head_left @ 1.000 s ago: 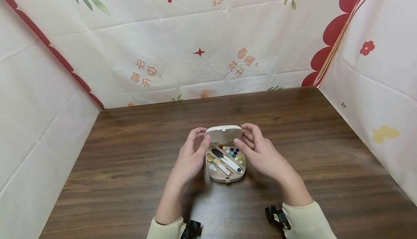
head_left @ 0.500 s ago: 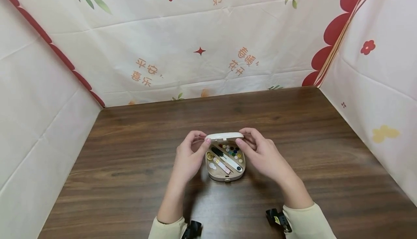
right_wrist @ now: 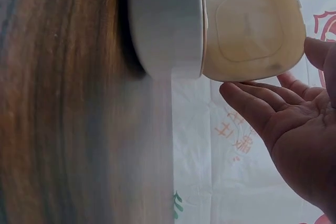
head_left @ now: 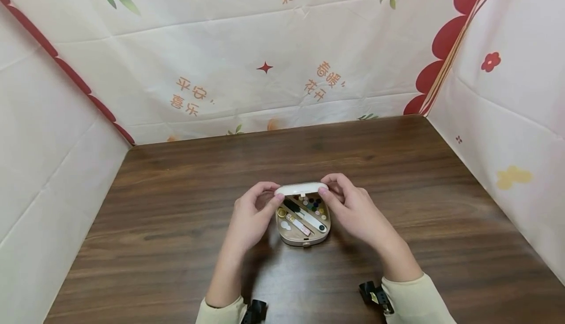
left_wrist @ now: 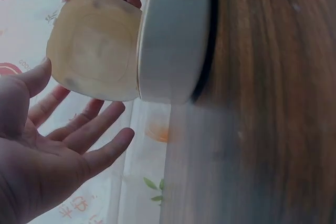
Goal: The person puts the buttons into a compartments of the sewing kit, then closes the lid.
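Observation:
A small sewing kit (head_left: 303, 239) sits on the table with its lid part-way raised. My left hand (head_left: 250, 213) holds the left edge of the white lid (head_left: 300, 189), thumb at the front and fingers behind. My right hand (head_left: 355, 210) holds the lid's right edge in the same way. Inside the base lie several coloured buttons or beads (head_left: 315, 205), a black-and-white tool like small scissors (head_left: 311, 219), a pale printed strip (head_left: 297, 225) and a gold ring-like piece (head_left: 282, 212). In the left wrist view the lid's translucent inner face (left_wrist: 97, 45) stands between both hands.
The dark wooden table (head_left: 176, 245) spreads around the kit. A white printed cloth (head_left: 229, 59) hangs behind it and along both sides. Black wrist cameras (head_left: 375, 294) are strapped at the light sleeves (head_left: 417, 297).
Both hands have tilted the lid forward and down, closer to the base, and it hides more of the far compartments. The base has stayed in place on the table.

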`<act>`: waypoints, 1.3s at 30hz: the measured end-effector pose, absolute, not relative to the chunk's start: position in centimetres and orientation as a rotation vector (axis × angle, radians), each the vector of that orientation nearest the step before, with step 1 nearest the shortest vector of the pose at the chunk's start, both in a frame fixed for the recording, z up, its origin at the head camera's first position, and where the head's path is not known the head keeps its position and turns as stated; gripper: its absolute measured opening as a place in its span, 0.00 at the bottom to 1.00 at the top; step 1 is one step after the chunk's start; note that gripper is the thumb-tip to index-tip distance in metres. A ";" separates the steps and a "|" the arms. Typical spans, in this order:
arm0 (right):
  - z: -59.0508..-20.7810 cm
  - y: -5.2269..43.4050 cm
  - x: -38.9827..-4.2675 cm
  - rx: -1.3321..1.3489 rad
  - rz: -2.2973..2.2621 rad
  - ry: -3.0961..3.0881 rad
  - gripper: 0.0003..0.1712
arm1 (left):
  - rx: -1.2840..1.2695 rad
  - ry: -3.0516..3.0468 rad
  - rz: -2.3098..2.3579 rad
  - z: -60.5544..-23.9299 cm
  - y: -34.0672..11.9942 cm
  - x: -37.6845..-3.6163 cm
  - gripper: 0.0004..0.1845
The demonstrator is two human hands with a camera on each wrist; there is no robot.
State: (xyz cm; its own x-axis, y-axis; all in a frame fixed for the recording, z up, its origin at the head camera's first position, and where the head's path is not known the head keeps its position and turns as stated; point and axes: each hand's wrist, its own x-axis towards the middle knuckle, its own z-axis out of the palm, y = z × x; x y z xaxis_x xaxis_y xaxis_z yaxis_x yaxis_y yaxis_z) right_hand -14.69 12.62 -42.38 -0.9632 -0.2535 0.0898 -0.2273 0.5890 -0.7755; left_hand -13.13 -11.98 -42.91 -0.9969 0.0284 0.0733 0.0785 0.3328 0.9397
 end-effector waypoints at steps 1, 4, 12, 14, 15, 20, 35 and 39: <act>-42.4 12.6 -14.6 -0.426 -1.344 2.781 0.19 | -0.124 -2.543 -1.764 -42.9 -12.0 -13.1 0.10; -42.5 12.7 -14.5 -0.468 -1.332 2.788 0.19 | -0.190 -2.576 -1.679 -42.9 -12.0 -12.9 0.11; -42.9 12.6 -13.9 -0.629 -1.180 2.857 0.20 | -0.297 -2.635 -1.630 -43.5 -12.1 -12.5 0.12; -42.9 12.7 -13.7 -0.652 -1.167 2.877 0.20 | -0.310 -2.648 -1.619 -43.5 -12.1 -12.5 0.13; -42.8 12.7 -13.6 -0.658 -1.165 2.885 0.20 | -0.320 -2.647 -1.612 -43.5 -12.1 -12.5 0.13; -42.8 12.7 -13.5 -0.679 -1.170 2.894 0.23 | -0.357 -2.631 -1.568 -43.5 -12.2 -12.4 0.14; -43.1 12.3 -13.1 -0.712 -1.147 2.844 0.25 | -0.432 -2.636 -1.294 -44.3 -12.3 -11.5 0.20; -43.2 12.2 -13.2 -0.727 -1.152 2.848 0.25 | -0.434 -2.630 -1.280 -44.0 -12.4 -11.6 0.20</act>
